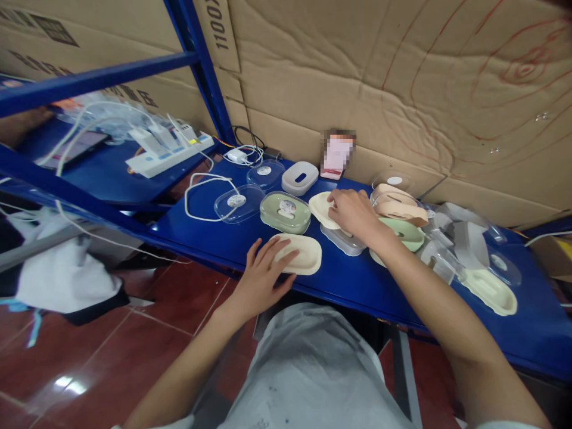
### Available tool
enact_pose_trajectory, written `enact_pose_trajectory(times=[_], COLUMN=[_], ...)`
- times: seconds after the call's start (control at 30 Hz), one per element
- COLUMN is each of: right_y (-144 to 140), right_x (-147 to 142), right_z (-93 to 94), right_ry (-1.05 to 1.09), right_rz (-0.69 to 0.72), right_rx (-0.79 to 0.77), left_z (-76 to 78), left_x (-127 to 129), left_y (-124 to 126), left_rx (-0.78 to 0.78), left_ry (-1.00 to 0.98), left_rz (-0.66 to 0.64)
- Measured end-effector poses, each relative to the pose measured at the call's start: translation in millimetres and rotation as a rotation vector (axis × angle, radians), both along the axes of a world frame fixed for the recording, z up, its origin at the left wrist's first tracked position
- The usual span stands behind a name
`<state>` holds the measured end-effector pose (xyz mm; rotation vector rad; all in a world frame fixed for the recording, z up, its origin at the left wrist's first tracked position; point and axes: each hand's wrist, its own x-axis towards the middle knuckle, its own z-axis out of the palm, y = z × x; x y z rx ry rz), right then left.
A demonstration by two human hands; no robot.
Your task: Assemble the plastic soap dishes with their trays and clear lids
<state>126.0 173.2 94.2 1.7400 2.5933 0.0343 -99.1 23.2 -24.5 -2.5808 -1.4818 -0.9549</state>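
Left hand (263, 271) lies flat, fingers spread, on one cream tray (301, 253); right hand (353, 211) grips another cream tray (320, 208); cardboard (214, 27) reads "1100".

A white power strip (167, 156) with chargers plugged in lies on the blue metal shelf (102, 173) at the left, its white cables (203, 196) looping onto the blue tabletop (214, 232). Creased brown cardboard sheets (379, 71) line the wall behind. A white cloth bundle (67, 277) rests on the glossy red tiled floor (111, 351). A pink-and-white card with a blurred face (337, 155) leans against the cardboard.
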Motion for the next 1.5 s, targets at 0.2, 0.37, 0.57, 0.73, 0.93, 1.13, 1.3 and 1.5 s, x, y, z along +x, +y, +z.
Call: enact_pose_trajectory(times=[0.2, 0.37, 0.57, 0.73, 0.93, 1.13, 1.3, 1.5], right_y=[-2.4, -31.9, -104.4, -91.9, 21.8, 99.5, 86.3, -76.0], right_x=[26.2, 53.8, 65.7, 74.1, 9.5, -60.5, -50.4, 22.7], right_z=[-4.8, -20.3, -47.2, -33.0, -16.5, -25.2, 2.1, 30.6], right_ry=[0.139, 0.362, 0.446, 0.583, 0.234, -0.030, 0.059, 0.425], right_rz=[-0.075, 0.091, 0.307, 0.303, 0.348, 0.376, 0.321, 0.190], right_rx=[-0.051, 0.036, 0.138, 0.136, 0.068, 0.026, 0.106, 0.312], left_z=[-0.2, -0.3, 8.5, 11.7, -1.2, -9.5, -10.8, -13.2], left_x=[9.6, 15.6, 32.1, 42.7, 56.0, 51.6, 51.3, 54.0], left_y=[9.8, 13.9, 17.6, 8.8, -21.0, -20.5, -18.1, -16.5], left_rx=[0.007, 0.072, 0.217, 0.270, 0.157, 0.075, 0.078, 0.079], left_ry=[-0.009, -0.044, 0.084, 0.095, 0.083, -0.030, -0.115, -0.185], left_rz=[-0.006, 0.124, -0.097, -0.337, -0.421, -0.399, -0.349, -0.347])
